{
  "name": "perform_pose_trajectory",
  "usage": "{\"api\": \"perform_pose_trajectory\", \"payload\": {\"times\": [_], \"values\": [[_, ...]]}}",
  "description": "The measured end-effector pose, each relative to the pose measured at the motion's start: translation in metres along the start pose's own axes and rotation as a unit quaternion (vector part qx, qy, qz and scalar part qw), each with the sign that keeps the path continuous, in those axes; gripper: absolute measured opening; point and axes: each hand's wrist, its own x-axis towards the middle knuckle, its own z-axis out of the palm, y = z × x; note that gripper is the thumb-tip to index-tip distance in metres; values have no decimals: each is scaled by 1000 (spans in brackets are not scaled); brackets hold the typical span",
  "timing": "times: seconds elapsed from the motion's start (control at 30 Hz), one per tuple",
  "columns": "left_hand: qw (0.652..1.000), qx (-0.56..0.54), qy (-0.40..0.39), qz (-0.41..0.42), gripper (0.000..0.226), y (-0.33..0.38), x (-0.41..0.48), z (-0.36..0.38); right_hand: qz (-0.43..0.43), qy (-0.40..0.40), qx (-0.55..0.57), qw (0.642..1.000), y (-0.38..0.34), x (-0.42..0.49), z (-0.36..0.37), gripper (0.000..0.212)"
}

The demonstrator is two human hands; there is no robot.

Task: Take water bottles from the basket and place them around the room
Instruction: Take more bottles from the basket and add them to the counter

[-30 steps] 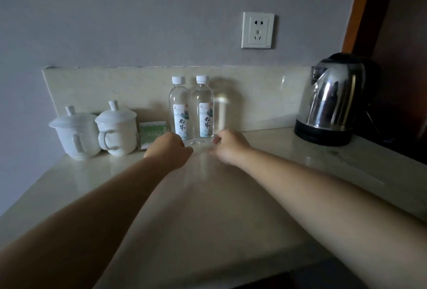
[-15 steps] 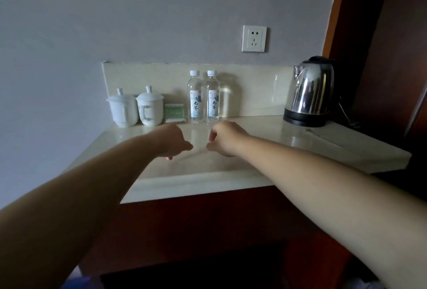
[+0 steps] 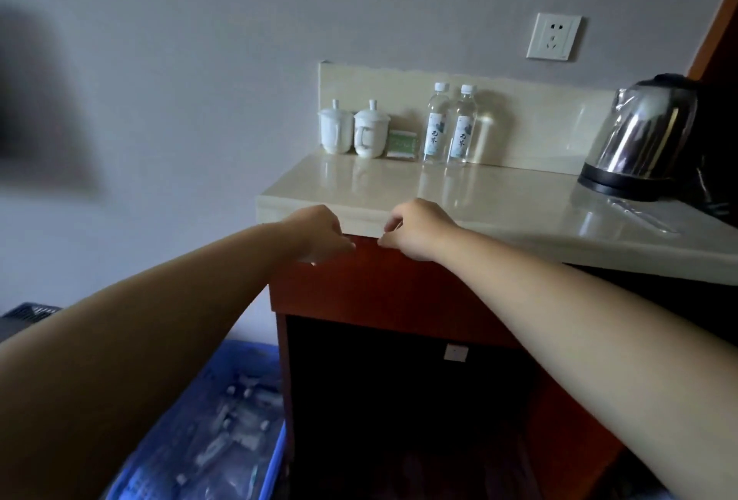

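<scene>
so, left to right: blue basket (image 3: 255, 455) on the floor low left, many bottles in it but blurred, so plenty left to place. left hand (image 3: 315, 234) and right hand (image 3: 411, 228) hover in front of the desk (image 3: 499, 204) edge, both loosely curled, each grip holding nothing. two lidded cups (image 3: 353, 128) and a green packet (image 3: 402, 144) stand at the back, then two water bottles (image 3: 449, 124) upright, touching each other, against the backsplash; this spot looks done. kettle (image 3: 643, 136) far right, wall socket (image 3: 553, 36) above. grey wall, dim room.
</scene>
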Motion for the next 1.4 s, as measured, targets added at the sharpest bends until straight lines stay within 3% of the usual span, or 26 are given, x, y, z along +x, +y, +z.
{"api": "perform_pose_trajectory", "payload": {"times": [0.27, 0.53, 0.83, 1.17, 1.4], "values": [[997, -16, -5, -76, 30, -103, -30, -12, -70, -87, -7, 994, -75, 13, 64, 23], [984, 34, -58, -168, 35, -279, -25, -18, -131, -230, -11, 964, -197, 67, 211, 35], [981, 108, -126, -102, 35, -436, 64, -59, -61, -297, -18, 953, -291, 148, 316, 36], [962, 136, -236, -27, 39, -516, 119, 6, 35, -384, -99, 917, -263, 184, 403, 40], [955, 110, -271, -44, 26, -582, 158, 119, 122, -394, -43, 910, -187, 183, 524, 42]]}}
